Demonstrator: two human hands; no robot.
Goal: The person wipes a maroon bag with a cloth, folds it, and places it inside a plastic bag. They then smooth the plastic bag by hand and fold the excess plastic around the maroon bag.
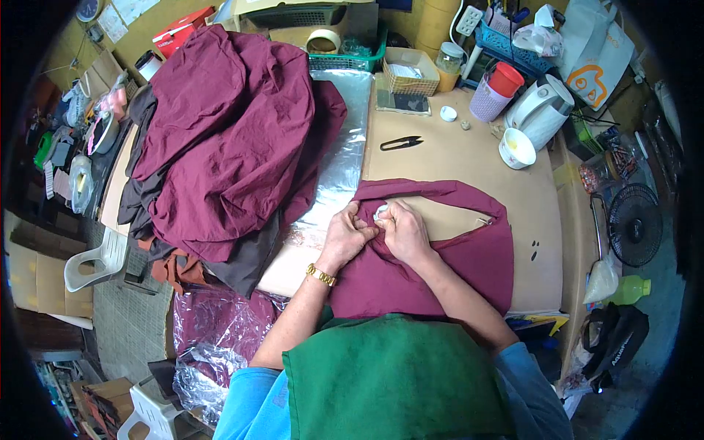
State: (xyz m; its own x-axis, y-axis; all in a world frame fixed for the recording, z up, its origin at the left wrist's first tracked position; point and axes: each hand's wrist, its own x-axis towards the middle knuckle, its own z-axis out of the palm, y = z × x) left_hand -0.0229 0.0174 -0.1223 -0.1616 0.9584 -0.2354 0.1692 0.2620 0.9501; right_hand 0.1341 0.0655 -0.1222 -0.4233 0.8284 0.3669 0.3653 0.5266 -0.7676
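A maroon garment lies on the table in front of me, its opening spread into a loop with a small pale tag or zip end at the right. My left hand is closed on the cloth at the left edge of that opening. Close beside it, my right hand pinches a small white piece against the same edge; its kind is not clear, and the fingers cover part of it. Black thread snips rest farther back, apart from both hands.
A large pile of maroon garments fills the left side, by a shiny plastic sheet. Behind stand a kettle, a white cup, a lilac basket and a wicker basket. Small dark pieces lie right.
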